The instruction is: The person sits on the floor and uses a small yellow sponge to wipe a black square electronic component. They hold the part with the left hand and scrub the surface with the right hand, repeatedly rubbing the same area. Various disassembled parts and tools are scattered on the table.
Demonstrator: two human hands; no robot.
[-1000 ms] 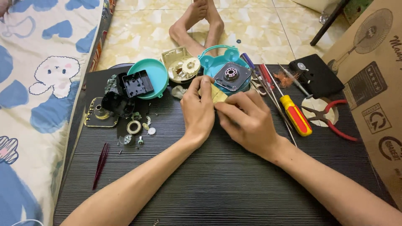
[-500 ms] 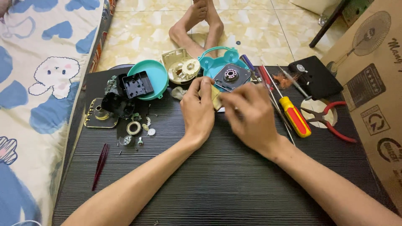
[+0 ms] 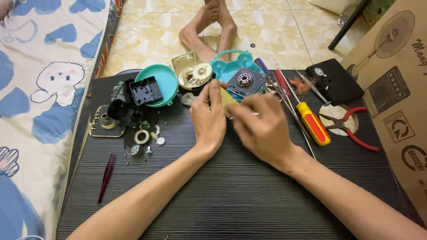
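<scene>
My left hand (image 3: 209,118) pinches a small yellowish part (image 3: 229,101) at the middle of the dark table (image 3: 249,200), just in front of the teal clock shell (image 3: 231,71). It looks light, thin and likely brittle — best held by its edges, gently. Left fingers are closed on it. My right hand (image 3: 262,129) is curled around a thin pale stick (image 3: 254,114), its tip near the part — blurred, so the exact grip is unclear. The yellow-red screwdriver (image 3: 313,124) and red pliers (image 3: 351,126) lie to the right.
</scene>
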